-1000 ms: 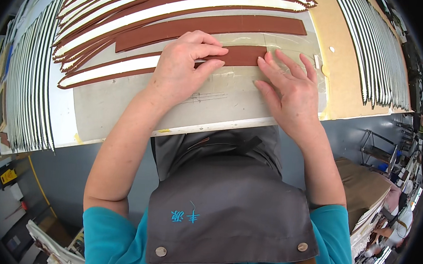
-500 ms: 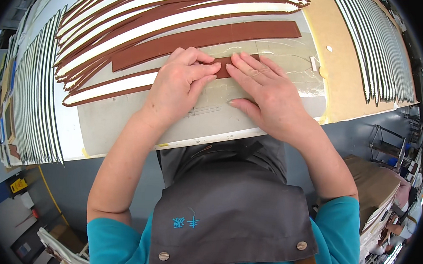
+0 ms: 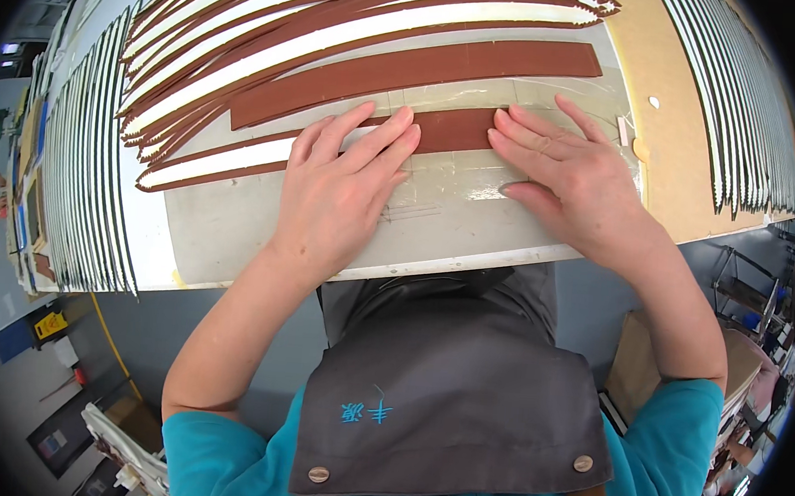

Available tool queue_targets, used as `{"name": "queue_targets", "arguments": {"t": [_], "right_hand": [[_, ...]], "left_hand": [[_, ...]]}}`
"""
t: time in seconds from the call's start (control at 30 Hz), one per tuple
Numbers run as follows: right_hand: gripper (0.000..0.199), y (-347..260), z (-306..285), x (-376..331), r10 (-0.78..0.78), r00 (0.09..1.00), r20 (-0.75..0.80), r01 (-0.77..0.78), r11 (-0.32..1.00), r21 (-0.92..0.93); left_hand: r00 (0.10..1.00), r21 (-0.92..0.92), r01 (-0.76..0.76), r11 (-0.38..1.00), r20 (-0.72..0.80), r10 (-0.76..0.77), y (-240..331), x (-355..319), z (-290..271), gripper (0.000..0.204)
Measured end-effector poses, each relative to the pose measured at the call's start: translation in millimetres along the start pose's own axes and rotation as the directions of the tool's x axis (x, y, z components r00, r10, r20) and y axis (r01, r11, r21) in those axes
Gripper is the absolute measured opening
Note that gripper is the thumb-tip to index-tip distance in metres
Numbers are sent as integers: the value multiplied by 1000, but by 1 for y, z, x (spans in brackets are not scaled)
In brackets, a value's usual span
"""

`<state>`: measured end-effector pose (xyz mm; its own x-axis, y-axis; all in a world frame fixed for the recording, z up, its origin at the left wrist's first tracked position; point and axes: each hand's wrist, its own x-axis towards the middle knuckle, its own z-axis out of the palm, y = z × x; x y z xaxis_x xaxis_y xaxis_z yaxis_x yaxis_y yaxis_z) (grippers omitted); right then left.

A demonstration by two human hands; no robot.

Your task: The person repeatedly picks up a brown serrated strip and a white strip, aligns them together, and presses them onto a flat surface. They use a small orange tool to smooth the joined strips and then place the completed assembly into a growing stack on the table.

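A long reddish-brown strip (image 3: 456, 130) lies across the clear sheet (image 3: 475, 194) before me. Its left stretch has a white band (image 3: 228, 160) between brown edges, while the part between my hands is plain brown. My left hand (image 3: 335, 188) rests palm down where the white ends, fingers stretched out and fingertips on the strip. On the right, my right hand (image 3: 586, 187) lies flat with fingers extended over the brown part, thumb apart on the sheet. Whatever part of the strip lies under my right hand is hidden.
Just beyond lies a plain brown strip (image 3: 428, 80), then a heap of white-centred brown strips (image 3: 357, 31). Rows of thin dark-edged strips (image 3: 86, 157) hang over the table's left side, with more strips (image 3: 734, 115) at the right. A small white piece (image 3: 622, 131) sits beside my right hand.
My hands have moved apart, the right one sliding rightward along the strip, so more brown shows between them. My left fingers have straightened from a bent, pinching pose. The whole view has shifted slightly.
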<state>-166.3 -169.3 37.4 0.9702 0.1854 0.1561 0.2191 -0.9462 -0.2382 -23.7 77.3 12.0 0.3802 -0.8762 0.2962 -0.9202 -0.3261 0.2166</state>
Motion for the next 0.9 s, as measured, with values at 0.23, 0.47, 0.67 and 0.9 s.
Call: {"name": "queue_targets", "arguments": {"t": [0.23,0.47,0.67,0.9], "right_hand": [[39,4,1,7,-22,1000,-12,22,999,34],[42,10,18,-1,6,985,-175,17,991,130],[37,23,1,20,176,964,-197,-167,984,61],[32,11,5,30,442,886,-142,-335,820,464]], "left_hand": [[999,-38,16,999,-41,-18,5,4,6,38],[985,-53,-29,998,-170,20,-2,13,12,29],[980,-205,75,976,-168,-111,2,32,10,29],[989,-49,-12,999,-145,5,0,46,-2,27]]}}
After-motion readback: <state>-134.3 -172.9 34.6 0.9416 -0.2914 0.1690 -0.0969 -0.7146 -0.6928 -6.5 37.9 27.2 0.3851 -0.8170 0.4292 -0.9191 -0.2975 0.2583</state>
